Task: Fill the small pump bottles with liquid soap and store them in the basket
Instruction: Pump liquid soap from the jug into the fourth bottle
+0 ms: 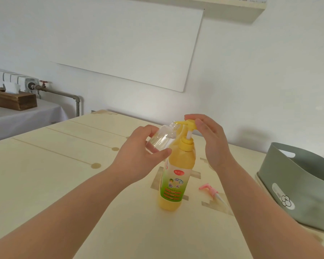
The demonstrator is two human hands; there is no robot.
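A tall yellow soap bottle (174, 182) with a green label stands upright mid-table. Its yellow pump head (187, 124) is raised. My right hand (209, 135) rests on top of the pump head, fingers spread over it. My left hand (138, 152) grips a small clear bottle (163, 136), tilted with its open threaded neck right at the pump spout. The small bottle looks empty. A pink pump top (209, 189) with its tube lies loose on the table to the right of the soap bottle.
A grey-green plastic basket (288, 176) with handle cut-outs sits at the right edge of the pale wooden table (64, 174). A side table with a wooden tissue box (13, 99) and a radiator stand far left.
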